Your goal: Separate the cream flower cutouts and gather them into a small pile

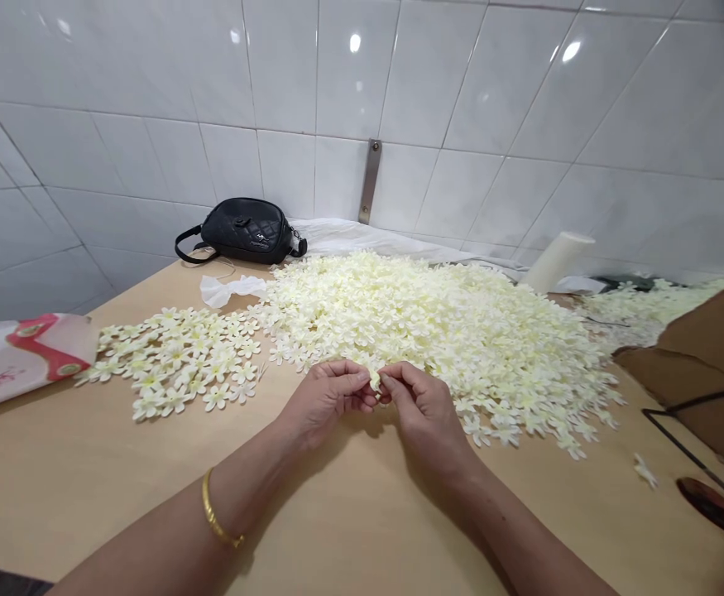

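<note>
Between the fingertips of both hands is a small pale-yellow artificial flower (375, 380). My left hand (330, 397), with a gold bangle on the wrist, pinches it from the left. From the right, my right hand (427, 414) pinches the same flower, its fingers closed. Just beyond the hands rises a large heap of cream artificial flowers (424, 314). A smaller, flatter spread of the same kind of flowers (181, 360) lies to the left of my left hand.
A black bag (246, 232) sits at the back left beside a white scrap (231, 290). At left lies a pink-and-white packet (26, 356). A white roll (557, 261) leans behind the heap. Right are a cardboard box (702, 372), a black wire frame (678, 443) and one stray flower (645, 472).
</note>
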Demonstrator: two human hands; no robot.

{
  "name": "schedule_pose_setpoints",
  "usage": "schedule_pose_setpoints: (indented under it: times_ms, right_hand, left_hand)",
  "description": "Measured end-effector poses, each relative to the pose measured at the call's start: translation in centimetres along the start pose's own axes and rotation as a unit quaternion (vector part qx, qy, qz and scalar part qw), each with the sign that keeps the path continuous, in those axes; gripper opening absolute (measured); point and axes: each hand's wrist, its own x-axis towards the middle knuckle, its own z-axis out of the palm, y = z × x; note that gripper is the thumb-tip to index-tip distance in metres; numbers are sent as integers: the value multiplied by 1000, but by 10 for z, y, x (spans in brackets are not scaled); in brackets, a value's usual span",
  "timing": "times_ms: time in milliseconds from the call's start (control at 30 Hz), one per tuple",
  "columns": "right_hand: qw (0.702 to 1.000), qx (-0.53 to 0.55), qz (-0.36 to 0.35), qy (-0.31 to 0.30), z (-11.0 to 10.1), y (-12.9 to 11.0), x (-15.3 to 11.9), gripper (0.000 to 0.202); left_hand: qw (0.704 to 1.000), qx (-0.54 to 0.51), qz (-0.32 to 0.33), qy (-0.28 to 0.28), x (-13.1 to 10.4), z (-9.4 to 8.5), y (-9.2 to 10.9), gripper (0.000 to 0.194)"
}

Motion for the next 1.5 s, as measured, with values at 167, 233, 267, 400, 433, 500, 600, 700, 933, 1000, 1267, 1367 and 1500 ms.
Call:
schedule_pose_setpoints:
  times_ms: [167,233,267,400,433,500,600,700,933,1000,1267,1367,1500]
  right_hand:
    - [1000,-16,-14,23,0,-4,-1,17]
    - [996,-48,-59,51,0,-5,-2,13]
    - [992,-65,-91,59,1,-6,-2,12]
    - [972,-123,-192,52,5,-4,-2,15]
    - [969,-137,-201,50,6,-3,-2,16]
    - [965,-160,-204,46,7,-1,-2,17]
    - [964,-173,-196,44,7,1,-2,20]
    - [966,-174,-187,42,6,1,-2,21]
    - [998,-22,-38,44,3,-6,-3,17]
    - [997,68,32,35,0,-8,-1,16]
    - [961,233,137,52,-9,-2,7,16]
    - [976,171,101,88,-14,-1,11,16]
    - [986,-22,-38,160,-28,-3,28,13]
  left_hand:
    - [1000,-6,-1,20,0,-1,0,10]
    - [1000,-6,4,26,0,-2,-1,10]
    - [1000,-6,7,29,0,-2,-1,10]
    - [999,-5,12,33,1,-3,-2,11]
    - [999,-5,12,31,1,-4,-2,11]
    - [999,2,15,29,1,-4,-3,11]
    - [999,31,20,31,1,-5,-4,11]
    - [997,66,21,33,0,-4,-4,13]
    - [997,59,6,51,0,-1,-1,9]
    - [997,45,7,58,1,-1,-2,7]
    - [996,37,18,85,3,-3,-2,11]
    - [993,57,3,99,2,-2,-2,12]
    - [992,70,-2,104,3,-3,-3,12]
